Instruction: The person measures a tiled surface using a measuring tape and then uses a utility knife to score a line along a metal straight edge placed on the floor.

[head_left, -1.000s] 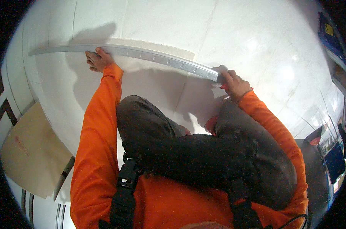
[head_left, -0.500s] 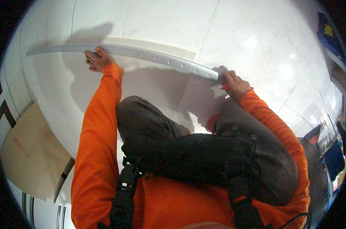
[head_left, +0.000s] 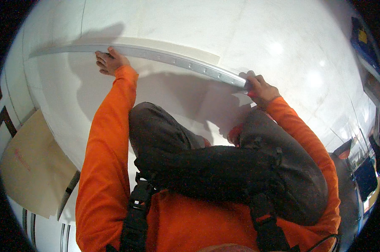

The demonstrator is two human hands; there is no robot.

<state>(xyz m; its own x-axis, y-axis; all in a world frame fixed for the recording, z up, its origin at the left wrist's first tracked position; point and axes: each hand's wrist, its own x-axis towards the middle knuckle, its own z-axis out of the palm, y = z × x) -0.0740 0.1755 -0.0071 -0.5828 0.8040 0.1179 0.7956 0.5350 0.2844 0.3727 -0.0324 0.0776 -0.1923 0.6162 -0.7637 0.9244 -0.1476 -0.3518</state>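
A long silver metal profile with a row of holes lies across a wide pale board in front of my knees. Beside its left half is my left hand, thumb laid over the profile and fingers curled along its near side. At the profile's right end my right hand is closed, with its fingertips by the end. A small red tool shows under those fingers; the hand hides most of it, and its kind is unclear.
A narrow beige strip runs along the profile's far edge. A brown cardboard sheet lies at the left, with a dark bar beside it. My bent knees are close to the profile. Dark blue items stand at the far right.
The view has shifted slightly. My right hand and the red tool are a little farther right and up, and the profile's right end has moved slightly right too. The left hand keeps its place on the profile.
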